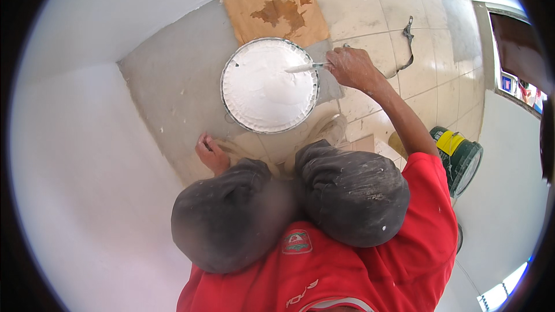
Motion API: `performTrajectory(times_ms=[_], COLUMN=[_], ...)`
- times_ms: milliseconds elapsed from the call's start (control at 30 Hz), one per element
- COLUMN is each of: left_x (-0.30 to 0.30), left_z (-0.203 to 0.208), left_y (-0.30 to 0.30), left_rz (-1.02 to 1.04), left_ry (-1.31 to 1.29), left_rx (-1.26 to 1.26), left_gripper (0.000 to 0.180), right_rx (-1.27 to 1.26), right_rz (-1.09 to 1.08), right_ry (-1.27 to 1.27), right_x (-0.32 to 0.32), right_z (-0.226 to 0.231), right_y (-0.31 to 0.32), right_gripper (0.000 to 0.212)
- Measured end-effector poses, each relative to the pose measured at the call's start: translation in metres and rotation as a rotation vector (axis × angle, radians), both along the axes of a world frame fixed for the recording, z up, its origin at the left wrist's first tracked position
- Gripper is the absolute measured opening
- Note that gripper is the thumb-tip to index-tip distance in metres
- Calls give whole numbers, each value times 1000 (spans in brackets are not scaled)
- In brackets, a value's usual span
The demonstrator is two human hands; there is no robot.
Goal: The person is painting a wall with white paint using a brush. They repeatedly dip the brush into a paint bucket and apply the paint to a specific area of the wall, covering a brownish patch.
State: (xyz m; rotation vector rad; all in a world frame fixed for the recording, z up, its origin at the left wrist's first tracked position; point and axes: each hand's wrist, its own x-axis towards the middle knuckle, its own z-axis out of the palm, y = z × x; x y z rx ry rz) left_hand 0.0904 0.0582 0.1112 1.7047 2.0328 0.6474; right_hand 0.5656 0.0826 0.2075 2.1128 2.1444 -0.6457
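Observation:
Above a round tub of thick white paste (pixel 269 85), my right hand (pixel 350 68) is closed around a slim, white-coated tool (pixel 306 68). It looks like a putty knife seen edge-on, and its tip points left over the paste, at or just above its surface. My fingers hide most of the handle. Down by my left knee, my left hand (pixel 212 153) hangs loosely with bent fingers slightly apart, and nothing shows in it. The paste has a scalloped border near the tub's dark rim and a small dark speck at the left.
A stained brown cardboard sheet (pixel 280 14) lies beyond the tub. A dark strap-like strip (pixel 409 43) lies on the tiles at the right. A dark green bucket with a yellow band (pixel 454 159) is beside my right arm. White walls border the floor, with an opening (pixel 520 58) at right.

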Motion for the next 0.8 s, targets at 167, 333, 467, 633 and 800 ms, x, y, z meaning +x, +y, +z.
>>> performTrajectory(times_ms=[167,333,467,633,800], left_x=[-7,-8,-15,-6,24], left_z=[-5,-4,-4,3,10], left_y=[-1,-2,2,37,124], left_rz=[-12,-24,-1,29,-42], left_ry=[13,-10,-89,-211,-265], left_rx=[11,-31,-33,-4,-108], left_gripper=[34,34,33,31,30], right_rx=[80,103,34,-128,-96], right_rz=[-15,-115,-248,-452,-509], right_ry=[175,362,575,799,888], right_x=[11,20,21,26,18], right_z=[-13,-24,-33,-51,-61], right_y=[-14,-37,-48,-57,-43], right_gripper=[24,25,17,21,26])
